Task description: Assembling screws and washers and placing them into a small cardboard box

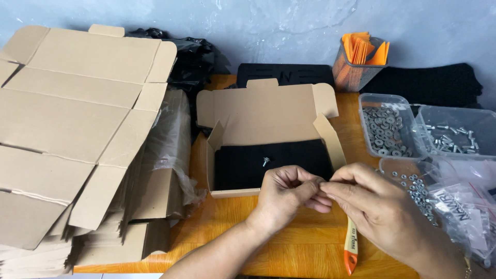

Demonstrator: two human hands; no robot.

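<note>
In the head view, the left hand (285,199) and the right hand (376,209) meet just in front of an open cardboard box (268,116), fingertips touching each other. Both are curled with fingers pressed together, pinching something very small between them; it is hidden by the fingertips, so what it is cannot be told.

Just beyond the left hand, inside the box, lies a folded black mat (243,165), and on it, a little past the left hand's knuckles, sits a single small bolt (265,161). The box's lid flap stands open away from the hands.

Under the right hand's wrist, on the orange desk (289,250), lies a tool with an orange tip and pale handle (351,250), partly covered by the hand.

To the right of the right hand is a clear bag of small nuts (418,194). Further beyond it stand a clear tub of washers (385,129) and a clear tub of bolts (454,137). Beyond these, a mesh cup of orange plastic pieces (359,59) stands by the wall.

Well to the left of the left hand is a tall stack of flat cardboard blanks (72,129), some wrapped in clear film.
</note>
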